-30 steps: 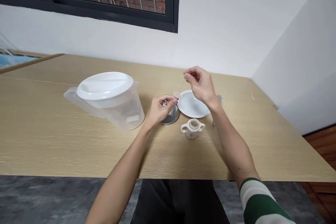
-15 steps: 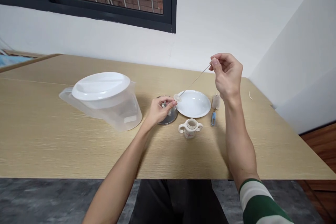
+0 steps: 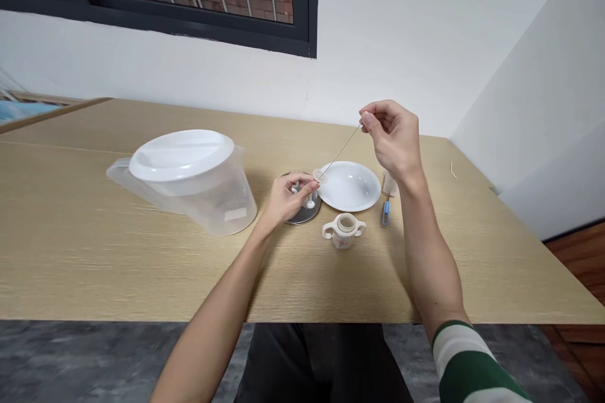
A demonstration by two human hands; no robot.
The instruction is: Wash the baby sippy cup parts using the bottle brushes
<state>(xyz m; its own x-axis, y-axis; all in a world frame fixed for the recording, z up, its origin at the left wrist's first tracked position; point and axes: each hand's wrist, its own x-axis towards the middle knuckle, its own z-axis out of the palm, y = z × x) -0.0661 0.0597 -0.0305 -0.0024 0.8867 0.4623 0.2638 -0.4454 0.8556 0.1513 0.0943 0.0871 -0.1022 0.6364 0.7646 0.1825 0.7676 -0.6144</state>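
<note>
My left hand [image 3: 289,198] pinches a small round translucent cap [image 3: 319,175] between thumb and fingers, above the left rim of a white bowl [image 3: 350,204]. Raised higher on the right, my right hand [image 3: 396,140] grips the upper end of a thin wire rod [image 3: 341,150]. The rod slants down to the cap; whether its tip goes through is too small to tell. Partly behind my left hand lies a round metal tray [image 3: 302,220] with small white pieces on it. A two-handled cup [image 3: 343,239], its mouth uncovered, stands upright in front of the bowl.
On the left stands a large translucent pitcher [image 3: 212,204] with a white lid. A brush with a blue handle [image 3: 386,213] lies beside my right forearm. Farther right is a thin pale curved piece [image 3: 453,169]. The table's front edge runs before my legs.
My right hand has moved left toward the cap, bringing the top of the wire rod with it, so the rod stands steeper. My left hand keeps its hold on the cap in nearly the same place.
</note>
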